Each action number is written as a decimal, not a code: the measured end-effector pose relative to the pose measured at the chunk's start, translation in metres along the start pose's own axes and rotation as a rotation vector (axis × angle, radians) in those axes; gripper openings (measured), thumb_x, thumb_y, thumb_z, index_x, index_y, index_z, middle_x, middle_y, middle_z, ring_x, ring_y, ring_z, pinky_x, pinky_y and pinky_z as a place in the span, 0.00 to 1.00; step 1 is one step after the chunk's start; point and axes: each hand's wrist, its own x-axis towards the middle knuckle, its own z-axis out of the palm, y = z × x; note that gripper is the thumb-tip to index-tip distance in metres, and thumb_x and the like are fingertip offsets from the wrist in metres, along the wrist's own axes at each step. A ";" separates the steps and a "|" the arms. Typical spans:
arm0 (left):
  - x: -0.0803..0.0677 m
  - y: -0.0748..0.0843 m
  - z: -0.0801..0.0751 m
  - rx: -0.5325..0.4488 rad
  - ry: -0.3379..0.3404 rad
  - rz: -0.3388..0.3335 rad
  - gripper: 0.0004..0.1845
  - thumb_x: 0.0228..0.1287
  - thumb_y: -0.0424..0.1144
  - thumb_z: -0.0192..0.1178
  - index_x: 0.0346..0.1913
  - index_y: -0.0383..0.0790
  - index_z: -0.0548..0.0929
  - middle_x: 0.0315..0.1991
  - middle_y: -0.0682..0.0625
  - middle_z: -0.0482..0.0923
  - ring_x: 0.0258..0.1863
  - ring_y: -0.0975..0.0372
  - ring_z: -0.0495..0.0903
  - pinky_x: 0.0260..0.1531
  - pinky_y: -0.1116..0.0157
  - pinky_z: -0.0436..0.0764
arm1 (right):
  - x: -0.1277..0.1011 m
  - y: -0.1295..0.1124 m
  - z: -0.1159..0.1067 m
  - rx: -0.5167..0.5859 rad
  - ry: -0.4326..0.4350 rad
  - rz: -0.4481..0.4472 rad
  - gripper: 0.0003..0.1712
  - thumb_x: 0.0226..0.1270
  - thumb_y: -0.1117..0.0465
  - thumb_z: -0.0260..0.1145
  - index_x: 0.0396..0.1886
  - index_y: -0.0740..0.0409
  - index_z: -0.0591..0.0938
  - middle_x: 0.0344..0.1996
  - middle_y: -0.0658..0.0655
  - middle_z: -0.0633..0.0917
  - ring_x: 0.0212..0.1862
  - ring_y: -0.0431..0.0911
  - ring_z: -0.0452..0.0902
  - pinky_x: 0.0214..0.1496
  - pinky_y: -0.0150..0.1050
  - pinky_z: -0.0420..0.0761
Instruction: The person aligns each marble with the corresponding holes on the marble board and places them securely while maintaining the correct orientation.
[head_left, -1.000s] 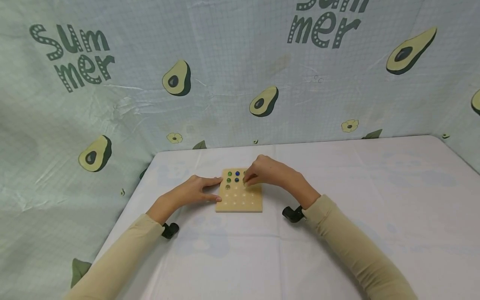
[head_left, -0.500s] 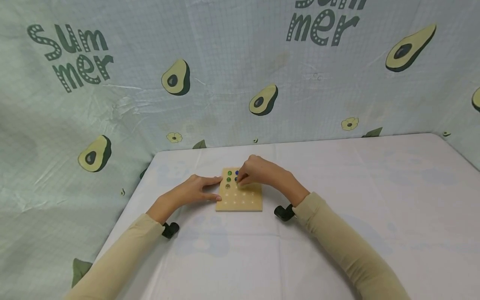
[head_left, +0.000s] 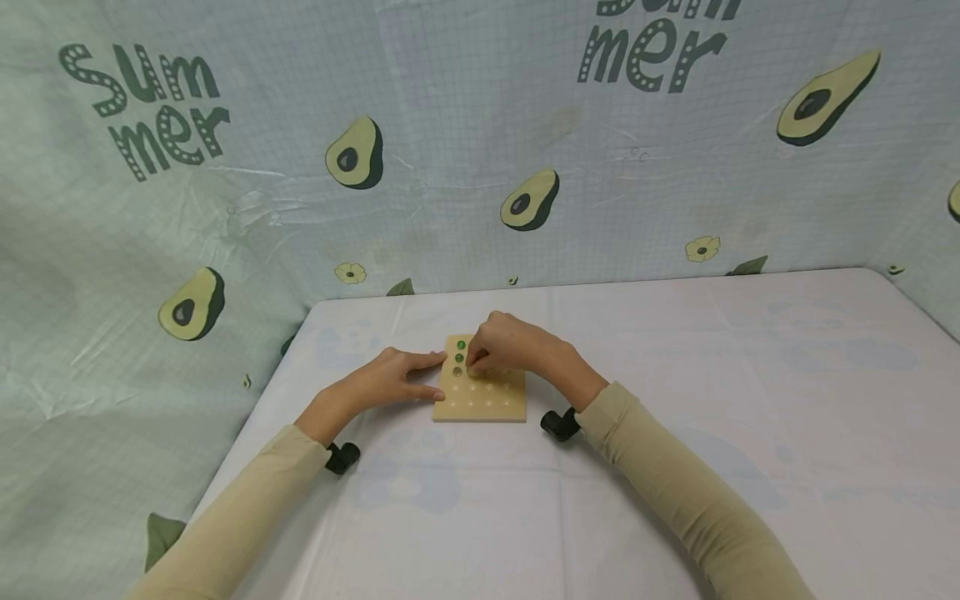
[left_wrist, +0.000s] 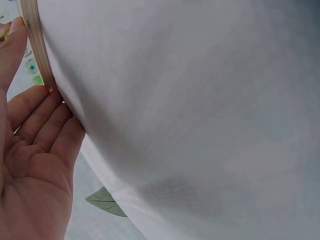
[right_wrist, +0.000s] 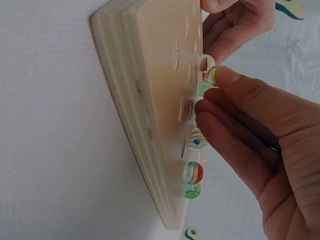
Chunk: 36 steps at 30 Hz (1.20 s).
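A square wooden board (head_left: 483, 398) with rows of shallow holes lies on the white table. Three green marbles (head_left: 459, 357) sit in its left column. In the right wrist view several more marbles (right_wrist: 193, 172) rest in holes on the board (right_wrist: 150, 95). My right hand (head_left: 472, 364) hovers over the board's far rows with curled fingers. There, in the right wrist view, this right hand (right_wrist: 214, 82) pinches a small greenish marble (right_wrist: 212, 74) at the board's face. My left hand (head_left: 435, 377) rests with straight fingers (left_wrist: 47, 107) against the board's left edge (left_wrist: 36, 42).
A white cloth covers the table (head_left: 675, 467). An avocado-print curtain (head_left: 480, 150) closes off the back and both sides. A black wrist camera mount (head_left: 557, 423) sits near the board's right corner and another (head_left: 342, 457) under my left forearm.
My right hand has slid left across the board's far rows and now covers the blue marbles. The left hand and the board have not moved.
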 end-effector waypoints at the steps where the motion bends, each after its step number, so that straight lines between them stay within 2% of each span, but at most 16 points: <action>1: 0.000 0.000 0.000 -0.002 -0.002 0.002 0.43 0.62 0.62 0.67 0.76 0.45 0.69 0.72 0.43 0.68 0.73 0.51 0.66 0.69 0.51 0.71 | 0.000 0.000 0.000 0.002 -0.004 0.004 0.05 0.66 0.58 0.75 0.38 0.53 0.93 0.34 0.46 0.91 0.34 0.32 0.82 0.39 0.27 0.82; 16: 0.003 0.001 0.001 -0.011 -0.010 -0.002 0.44 0.62 0.62 0.67 0.76 0.46 0.69 0.73 0.43 0.67 0.74 0.51 0.66 0.70 0.51 0.70 | -0.006 0.003 -0.001 -0.024 -0.008 0.044 0.09 0.66 0.56 0.75 0.41 0.54 0.93 0.36 0.47 0.91 0.34 0.33 0.82 0.40 0.28 0.83; 21: 0.007 0.003 0.002 -0.008 -0.010 -0.001 0.44 0.62 0.62 0.68 0.76 0.45 0.69 0.73 0.43 0.68 0.74 0.51 0.65 0.71 0.51 0.69 | -0.020 0.008 -0.002 -0.036 0.010 0.045 0.09 0.67 0.56 0.74 0.42 0.55 0.93 0.36 0.48 0.91 0.35 0.33 0.83 0.40 0.27 0.83; 25: 0.010 0.007 0.003 -0.008 -0.013 -0.008 0.44 0.62 0.60 0.68 0.76 0.43 0.69 0.73 0.42 0.67 0.74 0.50 0.66 0.70 0.51 0.69 | -0.042 0.011 -0.008 -0.025 0.031 0.042 0.09 0.67 0.57 0.73 0.42 0.56 0.92 0.36 0.48 0.91 0.35 0.32 0.83 0.39 0.27 0.83; 31: 0.004 0.008 0.004 -0.015 0.000 -0.053 0.44 0.62 0.58 0.69 0.76 0.42 0.68 0.74 0.42 0.66 0.75 0.50 0.64 0.71 0.50 0.68 | -0.089 0.013 -0.021 -0.025 0.057 0.075 0.12 0.69 0.56 0.72 0.45 0.58 0.92 0.37 0.48 0.91 0.36 0.34 0.85 0.40 0.30 0.85; 34: -0.005 0.009 0.004 0.020 0.024 -0.043 0.40 0.67 0.54 0.68 0.76 0.39 0.68 0.74 0.42 0.67 0.75 0.48 0.64 0.72 0.49 0.67 | -0.124 0.013 -0.024 -0.070 0.118 0.095 0.14 0.69 0.57 0.72 0.49 0.58 0.90 0.43 0.51 0.91 0.44 0.42 0.87 0.48 0.38 0.87; 36: -0.014 0.012 0.004 0.061 0.093 -0.043 0.36 0.71 0.49 0.65 0.76 0.37 0.68 0.74 0.40 0.68 0.74 0.46 0.65 0.71 0.48 0.68 | -0.151 0.015 -0.024 -0.119 0.170 0.117 0.17 0.69 0.57 0.72 0.54 0.58 0.88 0.49 0.53 0.89 0.52 0.48 0.86 0.54 0.45 0.86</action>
